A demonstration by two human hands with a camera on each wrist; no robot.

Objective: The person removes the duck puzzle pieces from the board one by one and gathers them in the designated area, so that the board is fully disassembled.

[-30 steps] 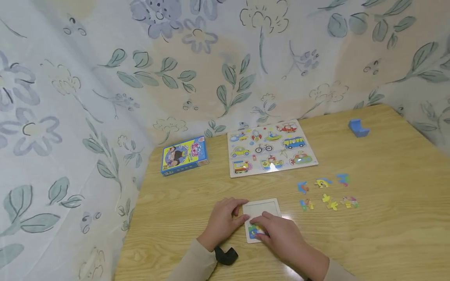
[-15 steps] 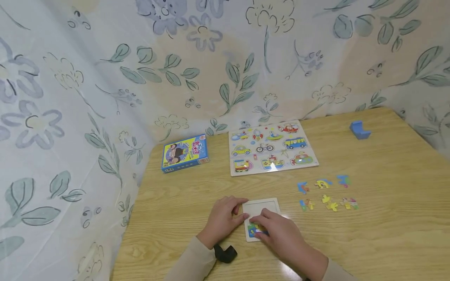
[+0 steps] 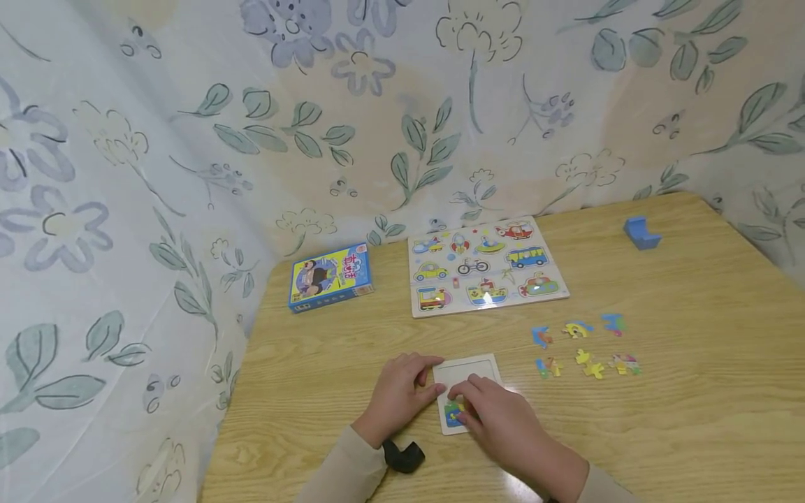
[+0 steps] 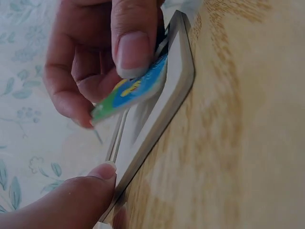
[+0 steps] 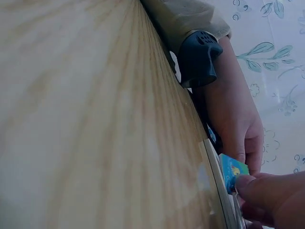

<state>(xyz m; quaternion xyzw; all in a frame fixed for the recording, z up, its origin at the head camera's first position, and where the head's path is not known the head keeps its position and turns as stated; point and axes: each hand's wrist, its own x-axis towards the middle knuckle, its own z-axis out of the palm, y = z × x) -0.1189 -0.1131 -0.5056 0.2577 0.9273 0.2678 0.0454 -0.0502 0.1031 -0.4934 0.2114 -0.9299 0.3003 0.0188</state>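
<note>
My left hand [image 3: 400, 392] rests at the left edge of a small puzzle tray [image 3: 467, 368], its thumb on the rim and its index fingertip by the top corner. My right hand [image 3: 511, 421] pinches a blue and green puzzle piece [image 4: 131, 90] with yellow marks between thumb and fingers. In the left wrist view the piece is tilted, one side raised over the tray's recess. The right wrist view shows the same piece [image 5: 230, 171] close to the tray's rim [image 5: 214, 164]. The right fingers hide part of it in the head view.
Several loose puzzle pieces [image 3: 590, 365] lie in two rows to the right of the tray. Behind stand a vehicle puzzle board [image 3: 459, 285], a blue and yellow box [image 3: 330, 277] and a blue block [image 3: 641, 234]. A black wrist device [image 3: 405, 457] sits by the left cuff.
My right thumb and fingertips have shifted slightly to the right, and less of the puzzle piece shows in the head view. My left hand stays in place on the tray.
</note>
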